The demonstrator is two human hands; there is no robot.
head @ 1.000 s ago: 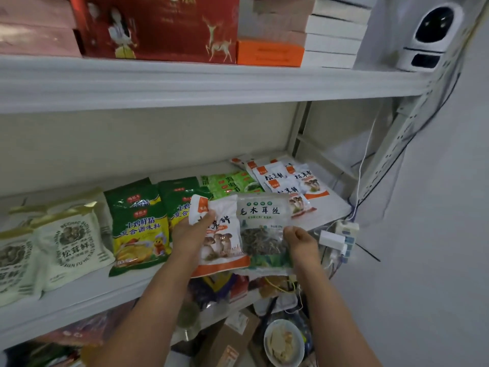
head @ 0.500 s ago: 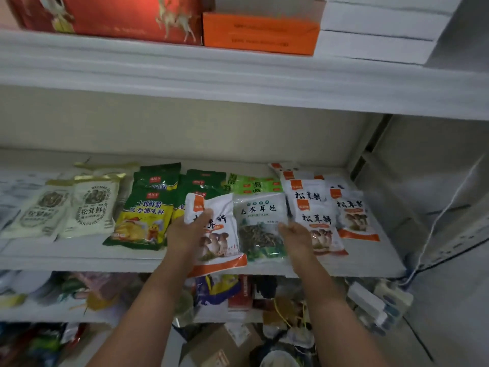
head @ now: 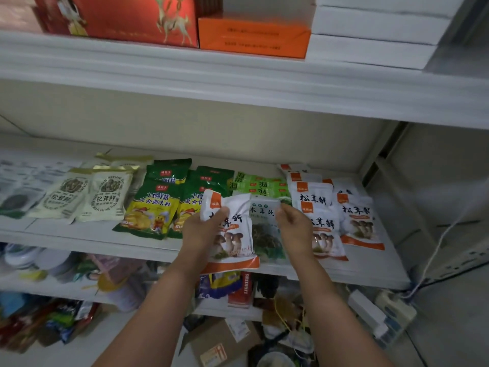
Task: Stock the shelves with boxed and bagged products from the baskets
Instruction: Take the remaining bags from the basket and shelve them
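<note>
Head view: two bags nearly shelved.
Your left hand [head: 203, 230] grips the white mushroom bag [head: 235, 229], your right hand [head: 295, 229] pinches the clear fungus bag [head: 264, 234], both at the front of the middle shelf [head: 79, 238]; stocked rows [head: 153, 207] lie behind, baskets unseen.

White bags [head: 312, 200] read 松茸鲜, green bags [head: 153, 205] 土鸡鲜精, clear bag [head: 264, 226] 木耳丝.

The right hand [head: 293, 229] has slid up the clear fungus bag [head: 266, 234] to pinch its top corner. Left of it, the left hand [head: 203, 230] has carried the white mushroom bag [head: 234, 231] further over the shelf [head: 79, 234].
</note>
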